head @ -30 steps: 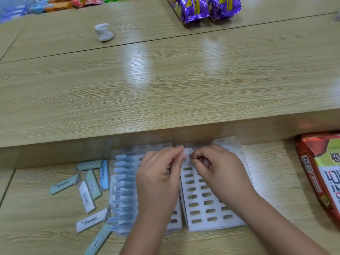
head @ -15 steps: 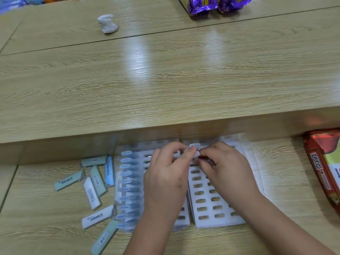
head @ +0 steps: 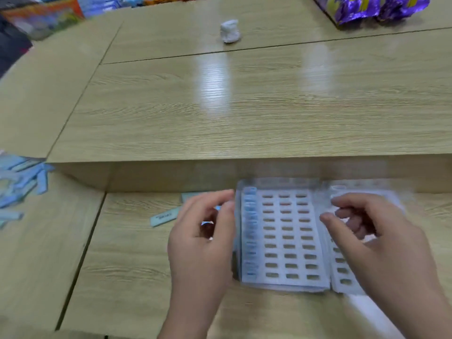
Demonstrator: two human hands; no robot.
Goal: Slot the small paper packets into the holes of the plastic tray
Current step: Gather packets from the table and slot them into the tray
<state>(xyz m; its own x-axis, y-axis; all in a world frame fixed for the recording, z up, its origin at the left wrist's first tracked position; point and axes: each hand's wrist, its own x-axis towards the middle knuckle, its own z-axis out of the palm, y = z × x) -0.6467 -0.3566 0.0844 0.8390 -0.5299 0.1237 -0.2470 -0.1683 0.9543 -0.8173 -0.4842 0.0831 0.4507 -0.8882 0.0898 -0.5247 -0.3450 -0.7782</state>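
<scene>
Plastic tray (head: pixel 285 237) near the surface's (head: pixel 137 265) near edge, left column filled with packets (head: pixel 250 231). Left hand (head: pixel 203 243) curled beside its left rim; grip unclear, blurred. Right hand (head: pixel 374 243) loosely curled, holding nothing.

I work in an office-type meeting room: light wood-grain laminate tables (head: pixel 244 113) butted edge to edge, purple foil bags (head: pixel 367 7) at 1 o'clock, colourful printed cartons (head: pixel 44 15) at 11 o'clock.

Two hands (head: pixel 203 243); two plastic trays (head: pixel 278 241); one white wad (head: pixel 230 30); two purple bags (head: pixel 354 8).
</scene>
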